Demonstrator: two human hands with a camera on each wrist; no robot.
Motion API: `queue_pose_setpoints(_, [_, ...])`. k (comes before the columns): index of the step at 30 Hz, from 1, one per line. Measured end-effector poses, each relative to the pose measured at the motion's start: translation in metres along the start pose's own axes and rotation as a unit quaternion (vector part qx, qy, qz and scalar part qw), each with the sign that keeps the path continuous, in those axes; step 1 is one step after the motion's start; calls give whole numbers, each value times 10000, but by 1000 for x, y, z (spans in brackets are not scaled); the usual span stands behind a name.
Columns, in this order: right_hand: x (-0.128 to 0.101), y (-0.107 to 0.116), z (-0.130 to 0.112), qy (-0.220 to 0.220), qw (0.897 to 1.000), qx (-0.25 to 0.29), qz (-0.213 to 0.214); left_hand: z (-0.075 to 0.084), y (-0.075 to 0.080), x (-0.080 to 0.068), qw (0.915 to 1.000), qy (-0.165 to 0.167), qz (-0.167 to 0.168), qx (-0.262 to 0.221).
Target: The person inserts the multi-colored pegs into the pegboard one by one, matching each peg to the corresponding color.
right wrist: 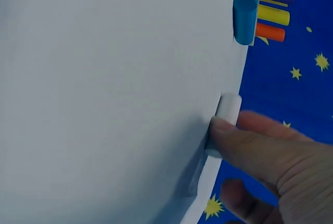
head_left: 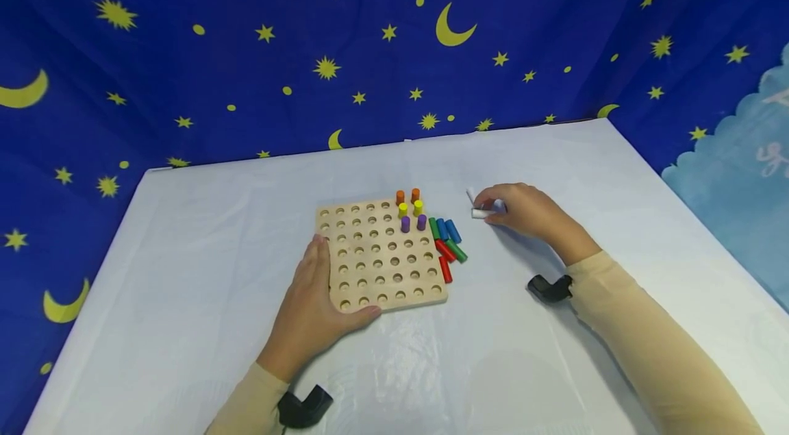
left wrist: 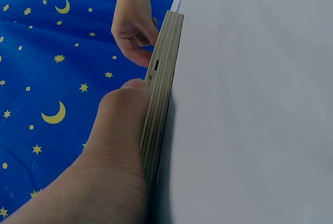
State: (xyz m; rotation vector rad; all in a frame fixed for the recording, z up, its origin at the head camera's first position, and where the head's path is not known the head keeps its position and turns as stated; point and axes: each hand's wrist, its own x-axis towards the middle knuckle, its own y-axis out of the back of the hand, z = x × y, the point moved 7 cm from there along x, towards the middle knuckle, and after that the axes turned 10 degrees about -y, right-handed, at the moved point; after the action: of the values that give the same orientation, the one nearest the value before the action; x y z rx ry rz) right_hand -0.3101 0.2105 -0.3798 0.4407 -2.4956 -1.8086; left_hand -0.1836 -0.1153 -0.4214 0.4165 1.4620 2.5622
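My right hand sits right of centre in the head view, fingers curled round white pegs; one lies with its long axis left to right, another angles toward the upper left. My right wrist view shows only one white peg, pinched under my fingertip against the table. My left hand lies flat, fingers straight, on the pegboard at its lower left edge. The left wrist view adds the board's layered side, with my thumb pressed to it.
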Motion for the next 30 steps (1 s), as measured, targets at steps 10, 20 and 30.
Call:
queue_pose_setpoints(10, [-10,-5,-16,708,9961,-220,-488,0,0,-1,10000,-1,-10,36])
queue_pose_setpoints(20, [-11,-10,-12,707,9950,353,-611,0,0,0,10000,45,-41,10])
queue_pose_setpoints(30, [-14,-10,-16,652,9893,1239,-419,0,0,0,10000,44,-52,52])
